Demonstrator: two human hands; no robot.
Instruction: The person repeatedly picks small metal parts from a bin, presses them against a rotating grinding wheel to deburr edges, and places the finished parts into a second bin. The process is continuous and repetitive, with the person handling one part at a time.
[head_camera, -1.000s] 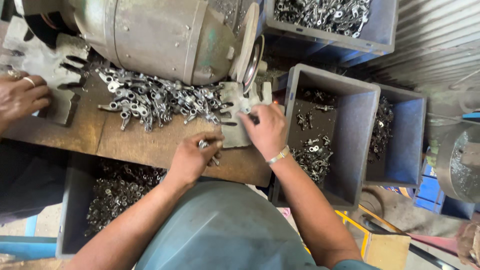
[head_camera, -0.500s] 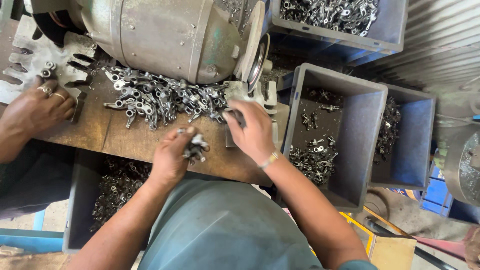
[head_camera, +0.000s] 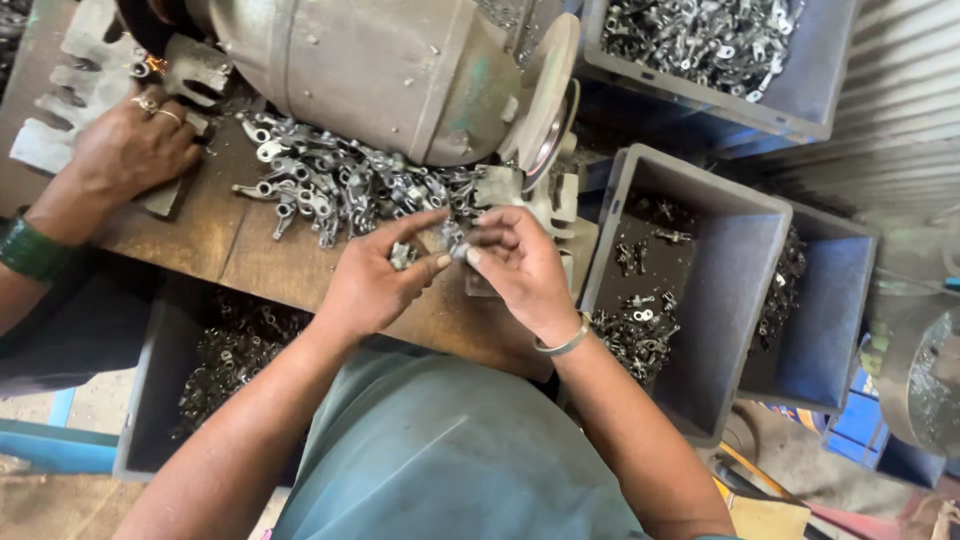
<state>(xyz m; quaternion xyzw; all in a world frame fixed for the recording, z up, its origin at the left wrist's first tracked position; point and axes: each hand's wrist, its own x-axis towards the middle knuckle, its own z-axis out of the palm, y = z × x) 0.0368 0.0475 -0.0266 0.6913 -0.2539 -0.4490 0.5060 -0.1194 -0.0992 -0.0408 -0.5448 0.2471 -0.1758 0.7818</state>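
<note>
Both hands meet above the worn wooden desk (head_camera: 200, 235): the left hand (head_camera: 375, 280) cups a few small grey metal lugs (head_camera: 403, 256), fingers curled around them, while the right hand (head_camera: 520, 265) pinches one small silvery lug (head_camera: 457, 250) at its fingertips, touching the left thumb. Just behind lies the heap of grey metal lugs (head_camera: 340, 185), beneath the big drum-shaped grinder motor (head_camera: 380, 70).

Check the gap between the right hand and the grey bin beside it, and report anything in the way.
Nothing visible blocks it. The right hand pinches a small metal part together with the left hand over the wooden bench. The grey bin sits just right of that hand, open-topped, with only the bench edge between.
</note>
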